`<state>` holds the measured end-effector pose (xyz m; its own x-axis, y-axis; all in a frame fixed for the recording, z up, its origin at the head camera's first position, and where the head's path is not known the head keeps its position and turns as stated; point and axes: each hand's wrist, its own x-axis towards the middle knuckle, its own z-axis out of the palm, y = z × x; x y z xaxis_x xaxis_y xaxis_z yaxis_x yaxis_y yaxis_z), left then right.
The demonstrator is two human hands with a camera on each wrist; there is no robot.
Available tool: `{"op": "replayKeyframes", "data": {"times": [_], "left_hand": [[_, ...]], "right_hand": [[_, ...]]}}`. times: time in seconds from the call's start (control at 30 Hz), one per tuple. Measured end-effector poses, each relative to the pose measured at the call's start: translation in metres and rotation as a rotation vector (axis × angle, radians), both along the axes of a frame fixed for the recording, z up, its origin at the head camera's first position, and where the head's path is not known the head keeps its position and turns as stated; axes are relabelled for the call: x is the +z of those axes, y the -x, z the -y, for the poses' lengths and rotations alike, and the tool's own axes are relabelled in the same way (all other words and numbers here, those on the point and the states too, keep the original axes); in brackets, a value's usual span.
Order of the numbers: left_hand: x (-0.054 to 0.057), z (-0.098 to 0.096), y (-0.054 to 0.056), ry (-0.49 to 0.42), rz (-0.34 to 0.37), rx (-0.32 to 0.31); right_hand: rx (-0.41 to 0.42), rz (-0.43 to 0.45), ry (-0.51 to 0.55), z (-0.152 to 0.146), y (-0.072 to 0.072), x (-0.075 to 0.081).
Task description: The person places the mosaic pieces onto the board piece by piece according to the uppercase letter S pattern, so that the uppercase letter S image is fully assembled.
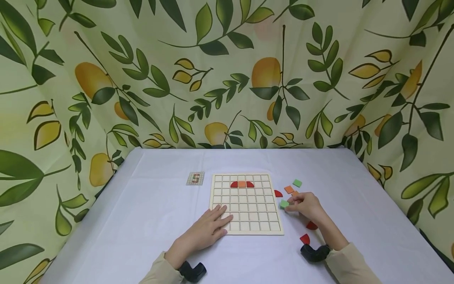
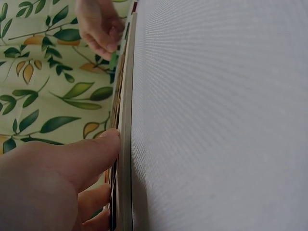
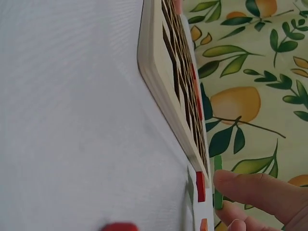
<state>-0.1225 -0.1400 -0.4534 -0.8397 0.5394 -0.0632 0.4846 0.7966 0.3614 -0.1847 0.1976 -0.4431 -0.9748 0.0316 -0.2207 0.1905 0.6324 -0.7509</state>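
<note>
A wooden grid board [image 1: 248,204] lies on the table. Two red quarter-round tiles with an orange square tile [image 1: 242,184] between them sit in its second row from the top. My left hand [image 1: 207,228] rests with spread fingers on the board's lower left corner; its thumb [image 2: 96,154] lies along the near edge in the left wrist view. Just off the board's right side, my right hand [image 1: 306,206] pinches a green square tile [image 3: 218,182] between thumb and fingers. In the right wrist view that tile stands on edge, above the white cloth.
Right of the board lie a red tile [image 1: 278,193], an orange tile [image 1: 289,189], another green tile [image 1: 297,183] and red tiles near the right wrist [image 1: 305,239]. A small pattern card [image 1: 195,178] lies left of the board. Leaf-print fabric [image 1: 227,79] hangs behind the table.
</note>
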Motion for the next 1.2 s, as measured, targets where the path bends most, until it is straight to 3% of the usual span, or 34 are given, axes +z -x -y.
{"op": "replayKeyframes", "data": {"times": [0.23,1.2], "left_hand": [[-0.001,0.0,0.001,0.001,-0.003,-0.005],[-0.002,0.0,0.001,0.007,0.002,0.0]], "right_hand": [[0.048,-0.046,0.002,0.006,0.002,0.003],[0.081,-0.069,0.061,0.039,0.013,0.015]]}}
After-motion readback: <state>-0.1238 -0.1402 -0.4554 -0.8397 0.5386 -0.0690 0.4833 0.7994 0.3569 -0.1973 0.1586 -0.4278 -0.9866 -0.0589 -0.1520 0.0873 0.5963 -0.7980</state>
